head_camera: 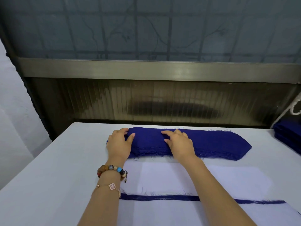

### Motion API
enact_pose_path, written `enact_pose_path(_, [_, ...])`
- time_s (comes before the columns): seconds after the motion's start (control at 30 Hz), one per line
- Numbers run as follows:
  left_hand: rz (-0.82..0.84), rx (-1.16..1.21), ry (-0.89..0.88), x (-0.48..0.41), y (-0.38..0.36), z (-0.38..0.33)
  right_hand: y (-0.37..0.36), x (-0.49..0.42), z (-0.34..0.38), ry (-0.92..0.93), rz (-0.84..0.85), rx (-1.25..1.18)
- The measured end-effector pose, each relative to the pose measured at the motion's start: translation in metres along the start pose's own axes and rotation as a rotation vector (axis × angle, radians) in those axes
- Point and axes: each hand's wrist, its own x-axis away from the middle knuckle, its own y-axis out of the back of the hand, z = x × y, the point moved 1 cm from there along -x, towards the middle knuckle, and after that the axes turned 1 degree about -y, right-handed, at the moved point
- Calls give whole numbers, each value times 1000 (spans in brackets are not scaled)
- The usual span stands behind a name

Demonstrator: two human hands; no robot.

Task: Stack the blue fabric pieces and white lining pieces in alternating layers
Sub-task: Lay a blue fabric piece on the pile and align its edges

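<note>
A thick pile of blue fabric pieces (211,142) lies across the far middle of the table, with frayed edges. My left hand (119,143) rests on the pile's left end, fingers bent over its top. My right hand (179,144) lies on the pile near its middle, fingers spread and slightly bent on the cloth. Nearer to me lies a white lining piece (203,180) on top of a layered stack, with a thin strip of blue fabric (162,197) showing along its near edge.
The white table (48,176) has bare surface at the left. Another pile of blue pieces (288,136) sits at the right edge beside a white cord (295,108). A ribbed panel and metal rail (146,69) close off the back.
</note>
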Motion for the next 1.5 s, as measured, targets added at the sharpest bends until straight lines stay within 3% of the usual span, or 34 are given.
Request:
enact_pose_path(0.37, [-137, -32, 3, 4, 2, -7, -1, -1, -1, -1, -4, -24])
enact_pose_path(0.53, [-27, 352, -65, 5, -1, -10, 0, -1, -1, -8, -12, -48])
enact_pose_path(0.6, [31, 382, -81, 6, -3, -13, 0, -1, 0, -15, -14, -65])
enact_pose_path(0.9, [-172, 389, -97, 5, 4, -9, 5, 0, -1, -14, 2, -122])
enact_pose_path(1.3, [-95, 331, -117, 3, 8, 1, 16, -16, -20, -27, 134, -269])
enact_pose_path(1.5, [-90, 357, -110, 3, 7, 4, 28, -29, -49, -212, 229, -490])
